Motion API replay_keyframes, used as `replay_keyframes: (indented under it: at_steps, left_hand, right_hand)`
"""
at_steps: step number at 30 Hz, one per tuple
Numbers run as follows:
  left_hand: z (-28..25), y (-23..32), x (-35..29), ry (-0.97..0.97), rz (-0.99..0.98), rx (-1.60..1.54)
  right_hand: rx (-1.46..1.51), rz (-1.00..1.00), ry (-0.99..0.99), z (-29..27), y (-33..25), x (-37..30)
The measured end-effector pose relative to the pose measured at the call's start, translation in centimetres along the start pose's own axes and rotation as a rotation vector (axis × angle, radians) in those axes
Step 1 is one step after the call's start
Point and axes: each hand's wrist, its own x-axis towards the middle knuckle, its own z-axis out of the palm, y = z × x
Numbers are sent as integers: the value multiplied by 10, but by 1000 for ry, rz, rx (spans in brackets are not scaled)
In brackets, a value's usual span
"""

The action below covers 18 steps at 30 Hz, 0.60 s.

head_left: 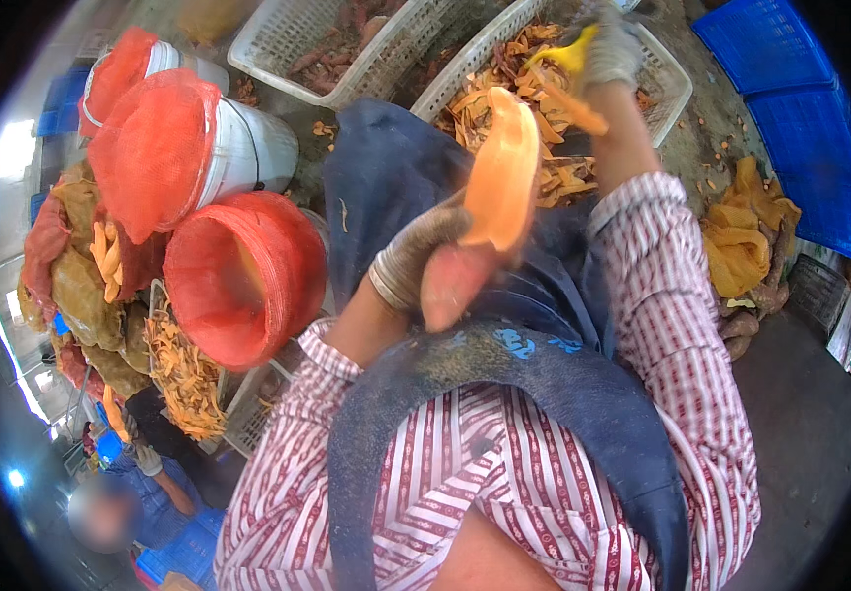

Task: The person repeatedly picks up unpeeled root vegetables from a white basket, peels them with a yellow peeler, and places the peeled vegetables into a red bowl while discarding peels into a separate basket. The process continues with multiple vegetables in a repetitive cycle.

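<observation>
grey floor (790, 433) spreads around this person, with blue crates (770, 59) stacked on the right and white buckets (253, 148) under red mesh (150, 153) on the left. over the lap of a dark apron (376, 158), the gloved left hand (416, 251) curls around the side of a sweet potato (499, 182), its far end bare orange, its near end red-skinned. up over the white crate of peelings (677, 84), the gloved right hand (611, 54) looks closed round a yellow tool (573, 57); it's too blurred for me to tell how each finger sits. an orange strip (575, 106) smears just beside that wrist.

what'd worry me is that bare flesh: if it's as slick as it looks, the root could slip the one-handed hold and drop. a stroke carried too far might also bring the tool onto the left fingers, which lie against the peeled part.

as for room, the crate's rim runs close by the right hand, so knuckles could knock it. a red mesh-draped container (297, 266) crowds the left forearm; the widest stretch is floor beside the right elbow, past a yellow sack (736, 246).
</observation>
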Motion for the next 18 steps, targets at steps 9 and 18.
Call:
replay_keyframes:
  at_steps: [9, 18]
  left_hand:
    - [-16, 11, 34, 123, 101, 530]
    - [-14, 8, 13, 51, 7, 145]
  right_hand:
    - [-15, 117, 3, 16, -57, -99]
    - [68, 31, 171, 4, -59, -38]
